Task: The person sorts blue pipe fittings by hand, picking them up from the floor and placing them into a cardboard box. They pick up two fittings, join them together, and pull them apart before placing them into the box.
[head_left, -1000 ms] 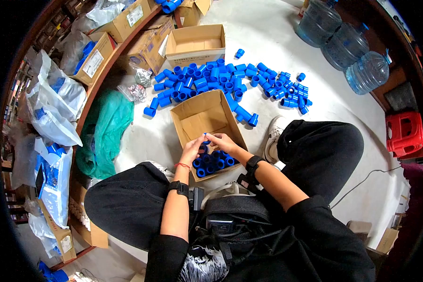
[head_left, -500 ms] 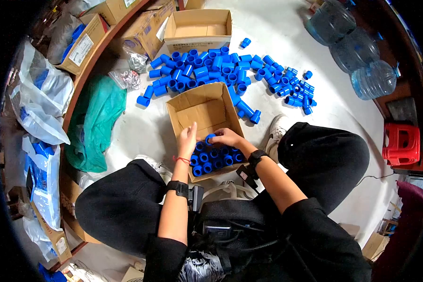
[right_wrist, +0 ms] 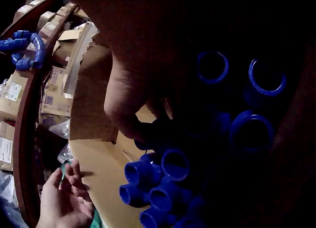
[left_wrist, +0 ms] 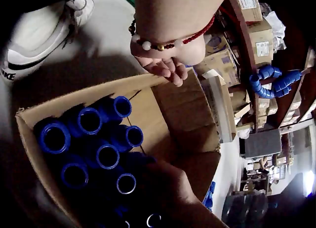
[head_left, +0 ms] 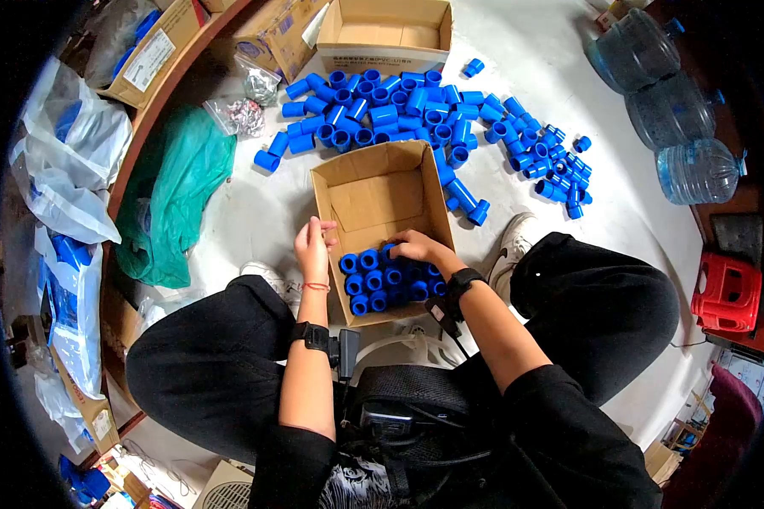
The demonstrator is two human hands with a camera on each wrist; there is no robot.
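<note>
An open cardboard box (head_left: 378, 204) stands between the person's legs, its near half filled with blue plastic pipe fittings (head_left: 373, 280) in rows, round mouths facing up. Inside it, my right hand (head_left: 418, 246) pinches one blue pipe fitting (head_left: 388, 253) at the far edge of those rows. The right wrist view shows its fingers bent down over that piece, which is mostly in shadow. My left hand (head_left: 312, 243) is raised beside the box's left wall, fingers loosely bent and nothing in them; the palm (right_wrist: 66, 203) shows in the right wrist view.
A loose pile of blue fittings (head_left: 382, 114) lies on the floor beyond the box, with another cardboard box (head_left: 386, 59) behind it. A green bag (head_left: 174, 199) and stocked shelves are on the left. Water bottles (head_left: 696, 170) and a red plastic stool (head_left: 726, 293) stand on the right.
Both hands were together at a fitting; they then parted. My left hand moved left to the box's side, while my right hand brought the fitting down to the rows in the box.
</note>
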